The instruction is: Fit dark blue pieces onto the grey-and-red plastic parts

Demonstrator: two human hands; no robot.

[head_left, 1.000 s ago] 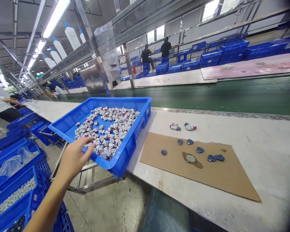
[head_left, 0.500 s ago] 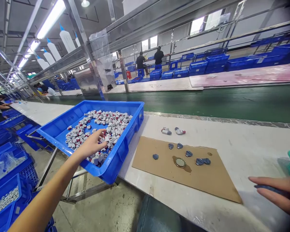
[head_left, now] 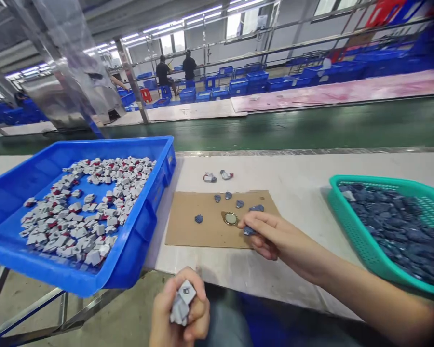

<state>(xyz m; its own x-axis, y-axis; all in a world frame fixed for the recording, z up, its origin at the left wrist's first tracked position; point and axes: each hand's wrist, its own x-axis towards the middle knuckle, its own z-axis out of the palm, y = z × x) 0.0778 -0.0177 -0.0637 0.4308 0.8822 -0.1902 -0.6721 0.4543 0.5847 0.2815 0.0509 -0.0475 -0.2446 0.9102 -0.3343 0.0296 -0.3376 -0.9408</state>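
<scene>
My left hand (head_left: 183, 308) is closed around a small grey-white blocky piece (head_left: 181, 308), in front of the table edge. Between the fingers of my right hand (head_left: 269, 233) is a dark blue-grey piece (head_left: 249, 231), held over the right part of a brown cardboard sheet (head_left: 210, 237). A round dish with a scalloped rim (head_left: 231, 218) sits on the cardboard just left of my right fingertips. Several dark pieces (head_left: 198, 219) lie around it. Behind the cardboard, two grey-and-white pieces with red bits (head_left: 226, 175) rest on the white table.
A blue tray (head_left: 137, 231) of grey-white and red pieces stands at left, overhanging the table's front. At right is a green basket (head_left: 354, 241) full of dark pieces (head_left: 394, 231). A green conveyor belt (head_left: 275, 127) runs behind the table. Two people (head_left: 189, 67) are in the background.
My left hand has come out of the blue tray with a grey-white piece. My right hand has moved left over the cardboard with its dark piece. The view has turned right, showing the green basket.
</scene>
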